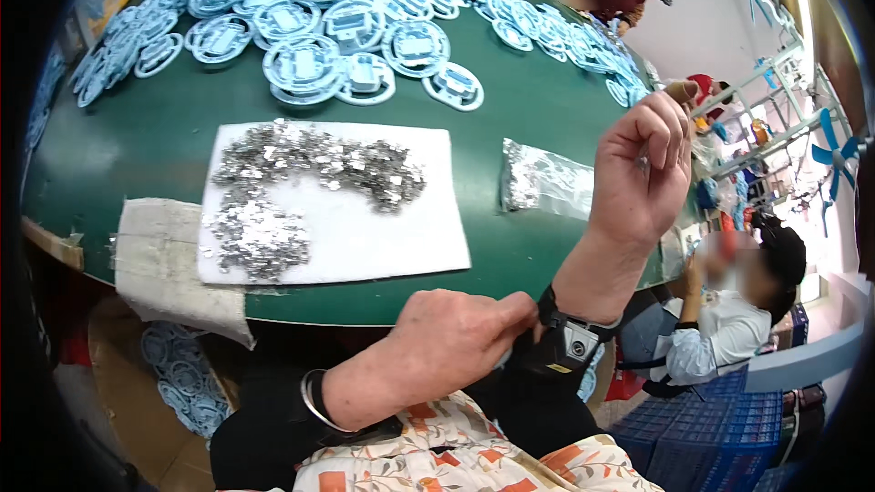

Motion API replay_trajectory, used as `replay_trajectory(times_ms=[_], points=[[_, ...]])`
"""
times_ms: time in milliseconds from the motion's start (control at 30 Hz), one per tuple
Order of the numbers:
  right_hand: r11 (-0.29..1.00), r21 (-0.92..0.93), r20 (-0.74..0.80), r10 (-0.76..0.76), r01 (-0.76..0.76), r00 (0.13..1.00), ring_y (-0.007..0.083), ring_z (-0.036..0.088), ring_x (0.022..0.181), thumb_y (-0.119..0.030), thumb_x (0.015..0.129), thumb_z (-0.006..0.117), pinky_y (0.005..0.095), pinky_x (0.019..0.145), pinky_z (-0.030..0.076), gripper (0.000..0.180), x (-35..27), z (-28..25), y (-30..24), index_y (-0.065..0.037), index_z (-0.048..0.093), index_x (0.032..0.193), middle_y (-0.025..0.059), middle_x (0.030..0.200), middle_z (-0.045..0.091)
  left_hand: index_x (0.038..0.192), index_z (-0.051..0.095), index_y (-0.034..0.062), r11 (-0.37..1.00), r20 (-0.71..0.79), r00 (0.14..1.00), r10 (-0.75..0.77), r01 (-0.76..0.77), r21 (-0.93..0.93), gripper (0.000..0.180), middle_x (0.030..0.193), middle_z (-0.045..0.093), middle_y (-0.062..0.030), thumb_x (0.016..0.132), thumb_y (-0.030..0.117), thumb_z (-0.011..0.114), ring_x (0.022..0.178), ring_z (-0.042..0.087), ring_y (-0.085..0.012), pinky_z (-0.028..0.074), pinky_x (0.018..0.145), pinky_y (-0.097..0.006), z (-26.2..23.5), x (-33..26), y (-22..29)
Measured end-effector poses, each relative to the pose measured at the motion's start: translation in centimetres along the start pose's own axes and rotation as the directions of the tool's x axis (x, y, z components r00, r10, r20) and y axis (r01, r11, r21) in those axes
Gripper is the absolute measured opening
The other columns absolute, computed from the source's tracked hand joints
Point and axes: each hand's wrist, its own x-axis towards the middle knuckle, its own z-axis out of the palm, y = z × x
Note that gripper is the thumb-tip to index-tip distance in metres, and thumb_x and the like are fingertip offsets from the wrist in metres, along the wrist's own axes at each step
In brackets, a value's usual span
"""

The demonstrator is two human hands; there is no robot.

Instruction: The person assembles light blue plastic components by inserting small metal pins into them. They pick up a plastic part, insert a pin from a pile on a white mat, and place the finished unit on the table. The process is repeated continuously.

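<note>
My left hand (pixel 460 333), with a silver bangle (pixel 317 401) on its wrist, reaches across in front of me. Its thumb and fingers are pinched on the black wrist strap (pixel 550 307) on my right arm. A small black and grey camera-like device (pixel 574 346) sits on that strap. My right hand (pixel 645 150) is raised over the table's right side, palm toward me, fingers curled in; I see nothing in it. Near it lies a clear plastic bag (pixel 556 184) with small shiny pieces. To the left, a pile of small silver metal pieces (pixel 264 237) rests on a white foam sheet (pixel 392 241).
Many light-blue round plastic parts (pixel 305 64) are heaped along the far side of the green table (pixel 118 155). A grey cloth (pixel 173 255) hangs over the near edge. Below it, a cardboard box (pixel 118 374) holds more blue parts. A person in white (pixel 729 328) sits at right.
</note>
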Motion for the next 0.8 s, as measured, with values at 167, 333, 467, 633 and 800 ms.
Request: replay_trajectory(times_ms=[167, 333, 467, 633, 800], points=[[0.961, -0.209, -0.122, 0.156, -0.179, 0.98, 0.0096, 0.038, 0.055, -0.028, 0.112, 0.035, 0.0259, 0.047, 0.033, 0.034, -2.1, -3.5, 2.7, -0.003, 0.055, 0.124, -0.0013, 0.071, 0.042, 0.107, 0.065, 0.0135, 0.987, 0.088, 0.986, -0.142, 0.148, -0.069, 0.017, 0.076, 0.071, -0.009, 0.095, 0.026, 0.066, 0.066, 0.069, -0.0314, 0.054, 0.059, -0.041, -1.2, -1.8, -1.1], [0.307, -0.773, -0.459, 0.333, -0.555, 0.824, 0.0055, 0.041, 0.055, -0.027, 0.109, 0.049, 0.0244, 0.047, 0.033, 0.027, -4.8, -5.8, 2.5, -0.004, 0.061, 0.117, -0.0008, 0.076, 0.051, 0.099, 0.073, 0.0081, 0.948, 0.026, 0.964, -0.264, 0.264, -0.179, 0.018, 0.077, 0.073, -0.0102, 0.094, 0.024, 0.069, 0.064, 0.07, -0.0263, 0.055, 0.06, -0.033, -4.1, -5.6, -2.4], [-0.485, -0.826, -0.476, 0.327, -0.287, 0.816, 0.0023, 0.04, 0.059, -0.017, 0.099, 0.066, 0.024, 0.051, 0.033, 0.016, -6.7, -7.8, 3.7, -0.002, 0.07, 0.105, -0.0049, 0.068, 0.052, 0.099, 0.073, 0.0018, 0.796, 0.012, 0.857, -0.516, 0.484, -0.363, 0.021, 0.077, 0.073, -0.0037, 0.097, 0.023, 0.069, 0.065, 0.065, -0.007, 0.051, 0.061, -0.024, -6.7, -7.7, -2.1], [-0.608, -0.788, -0.395, 0.379, -0.097, 0.837, 0.0255, 0.06, 0.058, -0.02, 0.093, 0.069, 0.0374, 0.058, 0.048, 0.019, -5.6, -8.3, 7.2, -0.005, 0.07, 0.105, 0.0154, 0.069, 0.063, 0.095, 0.07, 0.0006, 0.736, -0.157, 0.813, -0.561, 0.404, -0.543, 0.024, 0.076, 0.063, 0.0037, 0.102, 0.022, 0.061, 0.068, 0.052, -0.0013, 0.043, 0.062, -0.019, -7.4, -7.7, -3.6], [-0.432, -0.892, -0.348, 0.463, -0.135, 0.815, 0.0223, 0.061, 0.065, -0.02, 0.093, 0.068, 0.0354, 0.064, 0.049, 0.021, -3.9, -9.2, 10.0, -0.002, 0.069, 0.103, 0.0144, 0.076, 0.068, 0.094, 0.068, 0.0001, 0.67, -0.181, 0.784, -0.593, 0.357, -0.651, 0.024, 0.079, 0.064, 0.003, 0.102, 0.022, 0.062, 0.069, 0.051, -0.0013, 0.042, 0.061, -0.02, -7.2, -8.4, -4.4]])
